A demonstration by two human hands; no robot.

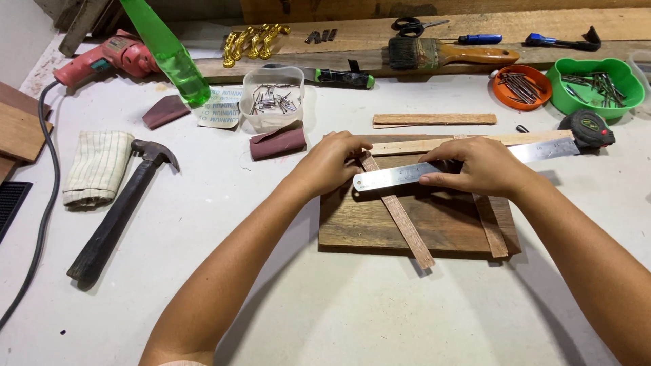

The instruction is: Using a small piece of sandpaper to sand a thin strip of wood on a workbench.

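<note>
here, both hands rest on a dark wooden board (pixel 380 227) lying flat on the pale table (pixel 285 298), just in front of the person. the left hand (pixel 330 164) is curled loosely, fingers bent together, its fingertips pressing the upper end of a thin wooden strip (pixel 400 215) that crosses the board at a slant, its lower end poking past the board's near edge. the right hand (pixel 478 167) lies flatter, fingers close together and thumb tucked below, pinching a steel ruler (pixel 434 169) against the board; the ruler runs from beside the left hand out to the right, rising slightly, and passes over the slanted strip. whether the left fingertips also touch the ruler's end i cannot tell. a second strip (pixel 493 227) lies nearly upright near the board's right edge, partly under the right hand, and a paler strip (pixel 434 144) sits along the board's far edge.

the board looks brown and grainy, with straight sides. about it: a hammer (pixel 119 213) and a folded cloth (pixel 98 167) well to the left, a clear tub of nails (pixel 273 98) beyond the left hand, folded sandpaper (pixel 278 143) near it, a tape measure (pixel 587 129) at the ruler's far end, and a paintbrush (pixel 451 53) on planks at the back.
</note>
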